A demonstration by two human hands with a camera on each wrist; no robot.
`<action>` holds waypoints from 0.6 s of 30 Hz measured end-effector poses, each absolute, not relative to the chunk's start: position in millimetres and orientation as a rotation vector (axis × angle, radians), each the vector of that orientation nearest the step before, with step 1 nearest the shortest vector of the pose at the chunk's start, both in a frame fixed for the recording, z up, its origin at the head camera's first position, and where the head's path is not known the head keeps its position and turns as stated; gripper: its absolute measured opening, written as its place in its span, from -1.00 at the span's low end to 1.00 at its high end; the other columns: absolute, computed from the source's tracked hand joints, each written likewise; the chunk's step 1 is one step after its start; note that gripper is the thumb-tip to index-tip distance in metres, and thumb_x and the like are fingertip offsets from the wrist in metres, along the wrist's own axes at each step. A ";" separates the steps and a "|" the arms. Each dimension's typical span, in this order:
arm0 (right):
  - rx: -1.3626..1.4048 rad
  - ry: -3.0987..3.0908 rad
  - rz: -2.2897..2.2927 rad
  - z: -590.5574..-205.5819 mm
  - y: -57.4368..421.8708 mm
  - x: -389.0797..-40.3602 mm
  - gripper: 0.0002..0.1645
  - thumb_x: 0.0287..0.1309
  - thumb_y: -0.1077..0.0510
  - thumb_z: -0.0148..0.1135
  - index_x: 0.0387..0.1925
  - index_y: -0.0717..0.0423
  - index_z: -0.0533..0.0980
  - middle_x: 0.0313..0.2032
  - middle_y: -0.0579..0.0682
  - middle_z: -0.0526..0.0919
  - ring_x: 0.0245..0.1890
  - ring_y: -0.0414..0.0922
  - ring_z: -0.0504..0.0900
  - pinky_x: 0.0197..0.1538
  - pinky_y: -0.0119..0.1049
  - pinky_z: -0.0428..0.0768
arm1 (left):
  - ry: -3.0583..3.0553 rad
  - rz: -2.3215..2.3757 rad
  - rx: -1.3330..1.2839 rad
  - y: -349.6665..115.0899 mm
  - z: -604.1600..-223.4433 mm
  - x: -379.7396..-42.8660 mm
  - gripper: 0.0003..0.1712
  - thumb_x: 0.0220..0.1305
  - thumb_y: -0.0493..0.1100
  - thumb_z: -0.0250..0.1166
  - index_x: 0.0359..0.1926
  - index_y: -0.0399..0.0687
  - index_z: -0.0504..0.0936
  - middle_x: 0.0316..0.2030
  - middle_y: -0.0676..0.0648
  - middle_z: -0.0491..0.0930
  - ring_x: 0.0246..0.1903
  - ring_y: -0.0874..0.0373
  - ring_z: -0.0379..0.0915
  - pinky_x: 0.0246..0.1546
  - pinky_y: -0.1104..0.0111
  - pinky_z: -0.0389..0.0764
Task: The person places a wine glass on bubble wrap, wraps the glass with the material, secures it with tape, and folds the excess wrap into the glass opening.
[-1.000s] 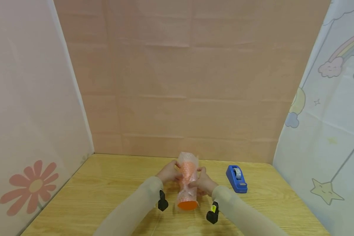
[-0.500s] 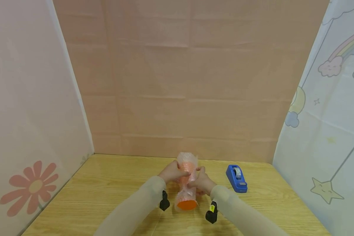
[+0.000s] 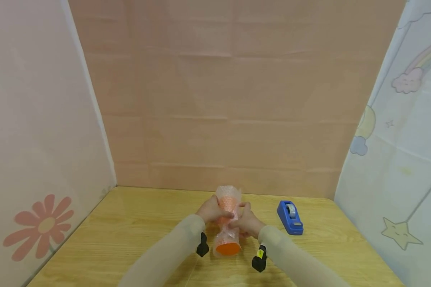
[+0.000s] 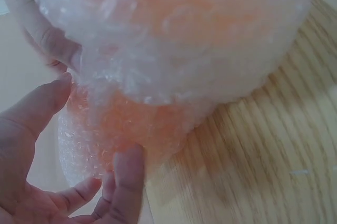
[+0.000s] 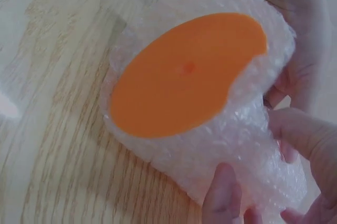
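Observation:
An orange, narrow-waisted object, vase-like in outline, lies wrapped in bubble wrap (image 3: 228,202) with one end toward me. Its flat orange end face (image 5: 184,71) shows through the open end of the wrap. From the left, my left hand (image 3: 210,210) grips the wrapped body, thumb across its upper side. On the other side my right hand (image 3: 249,222) holds it at the narrow waist, thumb on the wrap and fingers against the flank. In the left wrist view, fingertips (image 4: 129,169) press on the bubble wrap. The lower fingers are partly hidden behind the bundle in the head view.
To the right on the wooden table (image 3: 158,203) stands a blue tape dispenser (image 3: 289,218) with a roll of tape in it. Behind the table rises a pinkish-brown cloth backdrop (image 3: 215,99); patterned white cloths hang at both sides.
My left hand has shifted slightly right and nearer to me, its thumb now lying across the bubble wrap. The right hand keeps its grip in nearly the same spot.

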State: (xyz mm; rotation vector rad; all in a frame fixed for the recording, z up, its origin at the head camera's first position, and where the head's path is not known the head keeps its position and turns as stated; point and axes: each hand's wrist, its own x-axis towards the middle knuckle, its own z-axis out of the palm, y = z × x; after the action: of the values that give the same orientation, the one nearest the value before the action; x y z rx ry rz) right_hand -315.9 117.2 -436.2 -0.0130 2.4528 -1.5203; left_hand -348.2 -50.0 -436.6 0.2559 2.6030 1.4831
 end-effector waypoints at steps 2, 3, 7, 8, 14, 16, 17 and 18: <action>-0.071 2.408 -1.515 -435.7 124.1 -317.0 0.05 -0.01 0.22 0.44 0.29 0.11 -0.11 -0.04 0.27 0.34 -0.27 0.04 0.57 -0.34 -0.11 0.67 | 2.583 1.492 0.246 -50.2 -435.6 -347.2 -0.24 -0.08 -0.03 0.57 0.05 -0.25 0.39 -0.19 -0.12 0.54 -0.31 0.04 0.47 -0.36 0.22 0.60; -0.099 2.369 -1.513 -435.0 128.2 -318.0 0.05 0.00 0.21 0.42 0.30 0.09 -0.12 -0.04 0.26 0.35 -0.24 0.04 0.57 -0.29 -0.08 0.68 | 2.571 1.496 0.235 -50.3 -435.0 -346.7 -0.25 -0.08 -0.03 0.56 0.05 -0.25 0.39 -0.19 -0.12 0.54 -0.32 0.03 0.48 -0.37 0.20 0.61; -0.183 2.119 -1.569 -432.3 145.3 -325.7 0.07 0.06 0.30 0.34 0.37 -0.04 -0.18 0.08 0.27 0.34 -0.09 0.06 0.55 -0.04 0.04 0.63 | 2.554 1.486 0.210 -51.8 -432.9 -345.4 -0.26 -0.05 -0.03 0.55 0.05 -0.26 0.37 -0.20 -0.15 0.53 -0.30 0.02 0.51 -0.34 0.15 0.65; -0.187 2.059 -1.586 -431.9 148.0 -326.8 0.09 0.06 0.33 0.32 0.38 -0.08 -0.19 0.11 0.27 0.34 -0.07 0.07 0.55 -0.01 0.04 0.62 | 2.548 1.492 0.209 -52.3 -432.2 -344.2 -0.27 -0.04 -0.04 0.54 0.04 -0.26 0.37 -0.21 -0.16 0.53 -0.31 0.01 0.51 -0.33 0.13 0.66; -0.200 1.912 -1.678 -438.5 149.4 -326.3 0.10 0.12 0.41 0.24 0.39 -0.18 -0.25 0.08 0.25 0.38 -0.11 0.02 0.55 -0.07 -0.10 0.64 | 2.470 1.592 0.205 -54.9 -434.8 -340.9 -0.28 -0.01 -0.10 0.53 0.08 -0.26 0.35 -0.17 -0.17 0.54 -0.30 0.01 0.54 -0.30 0.11 0.67; -0.206 1.937 -1.679 -439.9 146.7 -324.6 0.07 0.15 0.40 0.23 0.38 -0.17 -0.26 0.04 0.23 0.39 -0.14 0.00 0.54 -0.11 -0.15 0.64 | 2.451 1.610 0.191 -55.7 -438.1 -342.9 -0.27 -0.01 -0.10 0.52 0.10 -0.25 0.34 -0.14 -0.16 0.54 -0.28 0.02 0.53 -0.30 0.14 0.67; -0.204 1.957 -1.675 -440.5 145.1 -324.0 0.06 0.15 0.39 0.23 0.37 -0.17 -0.25 0.02 0.22 0.40 -0.16 -0.01 0.54 -0.13 -0.17 0.64 | 2.443 1.617 0.185 -56.1 -439.4 -343.8 -0.27 -0.01 -0.09 0.52 0.10 -0.24 0.34 -0.14 -0.16 0.53 -0.29 0.02 0.53 -0.31 0.15 0.67; -0.199 1.980 -1.669 -440.9 143.5 -323.3 0.05 0.16 0.37 0.23 0.36 -0.16 -0.25 0.00 0.21 0.41 -0.19 -0.02 0.53 -0.16 -0.20 0.64 | 2.436 1.622 0.181 -56.5 -440.3 -344.4 -0.26 -0.01 -0.08 0.53 0.10 -0.24 0.34 -0.15 -0.16 0.53 -0.29 0.03 0.53 -0.32 0.16 0.68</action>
State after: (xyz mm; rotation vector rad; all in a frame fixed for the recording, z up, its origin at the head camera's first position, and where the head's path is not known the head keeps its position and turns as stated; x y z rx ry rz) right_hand -323.3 143.5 -440.9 -0.1987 1.9800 -1.6686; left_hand -344.4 -56.5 -440.3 0.1806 2.4357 1.6218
